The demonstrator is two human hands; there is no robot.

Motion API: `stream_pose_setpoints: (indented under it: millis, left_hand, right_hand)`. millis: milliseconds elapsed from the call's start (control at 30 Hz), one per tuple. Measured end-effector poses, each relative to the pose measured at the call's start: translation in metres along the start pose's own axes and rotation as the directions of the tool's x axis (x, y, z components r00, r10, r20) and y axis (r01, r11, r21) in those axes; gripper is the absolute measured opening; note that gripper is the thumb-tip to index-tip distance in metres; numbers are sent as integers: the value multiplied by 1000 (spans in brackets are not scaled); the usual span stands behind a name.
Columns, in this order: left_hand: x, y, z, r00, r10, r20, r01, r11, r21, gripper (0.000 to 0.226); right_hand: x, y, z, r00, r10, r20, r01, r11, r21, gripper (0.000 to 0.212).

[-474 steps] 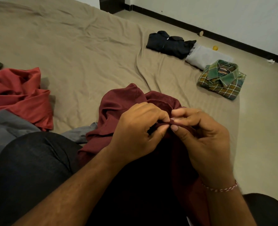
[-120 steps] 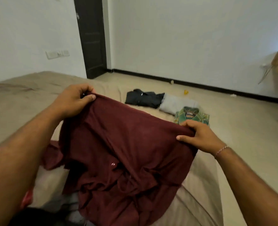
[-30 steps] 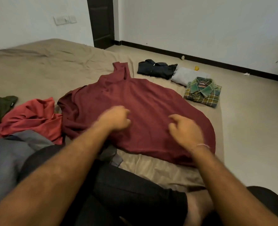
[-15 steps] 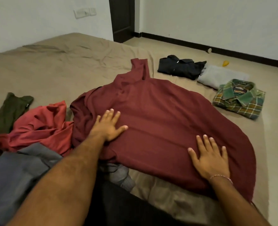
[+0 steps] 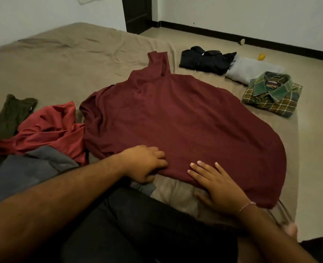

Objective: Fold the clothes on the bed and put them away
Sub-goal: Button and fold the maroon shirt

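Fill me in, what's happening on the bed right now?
A person is folding laundry. A maroon shirt lies spread on the bed. The left hand grips its near hem, and the right hand lies flat on that edge. Three folded garments sit at the far right: dark top, grey piece, green plaid shirt. Unfolded clothes wait on the left.

The spread shirt lies flat at the centre of the bed, one sleeve extending toward the far side. At its near hem, the left hand rests left of the right hand. Left of the shirt lies a crumpled garment, partly on a heap nearer the person; a further garment lies left of that. Far right, three folded items lie in a row: jacket, apparently a folded top, then checked shirt nearest.
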State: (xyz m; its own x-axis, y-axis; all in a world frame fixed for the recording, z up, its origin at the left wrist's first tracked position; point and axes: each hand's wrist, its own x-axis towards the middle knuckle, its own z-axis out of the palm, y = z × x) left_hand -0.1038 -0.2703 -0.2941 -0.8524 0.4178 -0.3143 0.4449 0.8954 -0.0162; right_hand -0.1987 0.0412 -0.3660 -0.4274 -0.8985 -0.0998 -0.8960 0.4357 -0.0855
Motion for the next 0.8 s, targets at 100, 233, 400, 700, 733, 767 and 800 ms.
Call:
stream_pose_setpoints:
  millis: [100, 233, 400, 700, 733, 767, 800]
  left_hand:
    - [-7, -12, -9, 965, -262, -3, 262, 965, 27, 41]
    - [-35, -49, -25, 847, -527, 75, 532, 839, -110, 22]
    - [-87, -106, -21, 709, -704, 47, 700, 693, -169, 24]
    - [-69, -168, -45, 513, -765, -391, 767, 612, -191, 29]
    - [-59, -177, -52, 520, -767, -374, 767, 613, -191, 30]
    - [-44, -188, -59, 526, -772, -357, 762, 614, -205, 32]
    - [-31, -196, -64, 525, -782, -336, 766, 606, -214, 33]
  right_hand:
    - [-2, 2, -7, 993, 118, 17, -118, 993, 16, 69]
    - [-23, 23, -20, 952, 293, 84, -291, 956, -33, 83]
    - [-48, 67, -44, 862, 506, -33, -473, 826, 306, 70]
    - [-7, 136, -110, 714, 693, -105, -488, 599, 635, 39]
    - [3, 145, -112, 695, 713, -98, -501, 577, 645, 36]
    - [15, 157, -113, 665, 741, -87, -529, 551, 646, 32]
    - [25, 165, -113, 639, 768, -55, -557, 510, 656, 28]
